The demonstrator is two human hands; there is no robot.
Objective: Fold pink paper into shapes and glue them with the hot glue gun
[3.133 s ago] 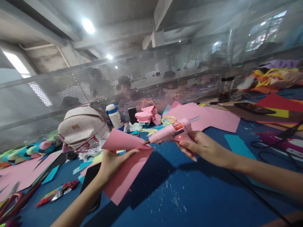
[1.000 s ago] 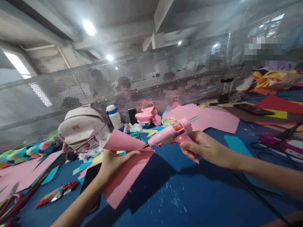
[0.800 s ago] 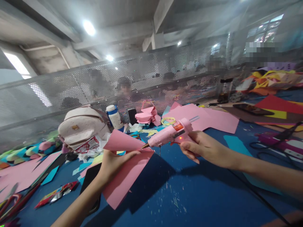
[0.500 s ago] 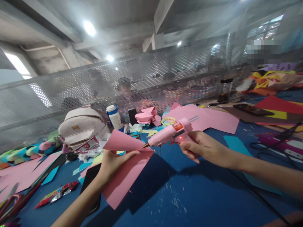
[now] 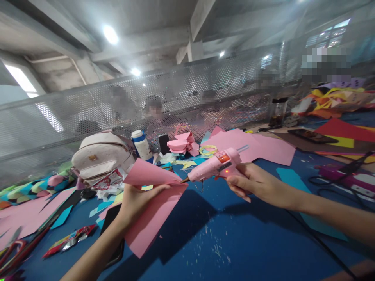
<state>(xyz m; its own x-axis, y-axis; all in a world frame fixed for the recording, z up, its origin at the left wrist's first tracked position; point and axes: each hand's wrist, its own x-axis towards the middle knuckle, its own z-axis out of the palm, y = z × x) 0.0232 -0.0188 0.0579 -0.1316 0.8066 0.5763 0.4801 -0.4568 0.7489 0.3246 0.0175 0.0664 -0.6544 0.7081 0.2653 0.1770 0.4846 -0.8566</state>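
Note:
A folded sheet of pink paper [image 5: 155, 222] is gripped by my left hand [image 5: 136, 205], its thumb lying along the fold and the other fingers hidden behind the sheet. My right hand [image 5: 249, 181] is wrapped round the handle of a pink glue gun [image 5: 211, 166]. A small orange-red light glows on the gun, and a clear glue stick pokes out of its back. The metal nozzle points left at the right-hand corner of the paper, at or very near the folded edge. Both hands are held above the blue table [image 5: 205, 242].
Behind the paper stand a white backpack [image 5: 102, 156] and a bottle [image 5: 141, 144]. Pink sheets [image 5: 254, 144] lie at the back. A snack packet [image 5: 70, 240] and scissors [image 5: 11, 249] are at left. A purple device [image 5: 342, 177] with black cables lies right.
The glue gun has shifted slightly right, its nozzle now at the paper's outer corner. My left hand and the pink paper have moved a little left.

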